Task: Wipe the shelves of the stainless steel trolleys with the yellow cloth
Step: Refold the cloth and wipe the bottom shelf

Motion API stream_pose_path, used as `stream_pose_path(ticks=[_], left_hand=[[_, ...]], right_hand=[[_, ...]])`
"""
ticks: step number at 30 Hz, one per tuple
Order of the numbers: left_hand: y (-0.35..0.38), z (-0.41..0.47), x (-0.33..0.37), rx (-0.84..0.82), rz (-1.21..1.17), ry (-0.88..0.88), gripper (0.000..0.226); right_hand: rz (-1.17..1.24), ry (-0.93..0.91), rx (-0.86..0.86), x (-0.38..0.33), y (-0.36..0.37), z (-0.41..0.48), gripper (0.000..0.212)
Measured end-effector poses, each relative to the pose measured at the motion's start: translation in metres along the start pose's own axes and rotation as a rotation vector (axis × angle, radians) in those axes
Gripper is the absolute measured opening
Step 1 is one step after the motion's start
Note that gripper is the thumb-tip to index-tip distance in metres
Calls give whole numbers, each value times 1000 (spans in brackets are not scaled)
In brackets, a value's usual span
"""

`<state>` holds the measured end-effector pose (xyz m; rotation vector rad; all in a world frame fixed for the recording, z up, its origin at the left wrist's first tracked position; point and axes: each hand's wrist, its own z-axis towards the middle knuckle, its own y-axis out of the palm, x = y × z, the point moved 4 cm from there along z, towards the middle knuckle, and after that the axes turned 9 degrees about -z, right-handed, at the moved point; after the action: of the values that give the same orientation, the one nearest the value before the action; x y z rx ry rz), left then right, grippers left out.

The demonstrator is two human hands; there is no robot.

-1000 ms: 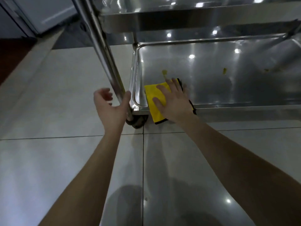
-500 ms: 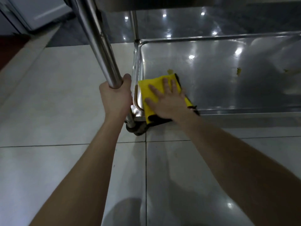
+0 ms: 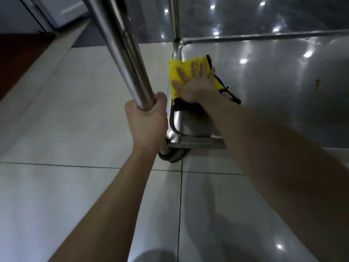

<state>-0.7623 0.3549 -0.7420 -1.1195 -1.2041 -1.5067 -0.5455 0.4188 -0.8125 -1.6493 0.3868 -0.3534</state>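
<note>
The bottom shelf (image 3: pixel 273 76) of a stainless steel trolley fills the upper right, shiny and rimmed. A yellow cloth (image 3: pixel 178 70) with black edging lies flat against the shelf's left rim. My right hand (image 3: pixel 196 85) presses on the cloth with fingers spread. My left hand (image 3: pixel 146 120) is wrapped around the trolley's near-left upright post (image 3: pixel 120 50), low on the post. A small yellowish speck (image 3: pixel 318 83) sits on the shelf to the right of the cloth.
A dark castor wheel (image 3: pixel 170 156) sits under the near-left corner. Pale glossy floor tiles (image 3: pixel 66 120) spread left and towards me. A second post (image 3: pixel 174 17) rises at the shelf's far-left corner. A white door (image 3: pixel 62 10) and dark red floor strip (image 3: pixel 20 52) lie top left.
My left hand went from open beside the post to gripping it. My right hand slid the cloth away from me along the shelf's left edge. The view moved closer and lower.
</note>
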Motion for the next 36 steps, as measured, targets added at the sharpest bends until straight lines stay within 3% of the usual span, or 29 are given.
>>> stream_pose_path(ticks=[8, 15, 19, 22, 29, 36], left_hand=[[2, -4, 6, -12, 31, -37, 34], [1, 1, 4, -67, 77, -40, 33], [-1, 3, 0, -55, 66, -38, 34], [-2, 4, -3, -31, 59, -19, 35], [-2, 1, -5, -16, 8, -2, 43], [1, -1, 0, 12, 7, -30, 38]], right_hand=[[47, -134, 33, 9, 28, -163, 80], [37, 108, -12, 142, 34, -159, 87], [27, 195, -43, 166, 25, -113, 87], [23, 217, -23, 151, 15, -67, 86], [-34, 68, -34, 73, -4, 21, 80], [-10, -90, 15, -9, 6, -42, 76]])
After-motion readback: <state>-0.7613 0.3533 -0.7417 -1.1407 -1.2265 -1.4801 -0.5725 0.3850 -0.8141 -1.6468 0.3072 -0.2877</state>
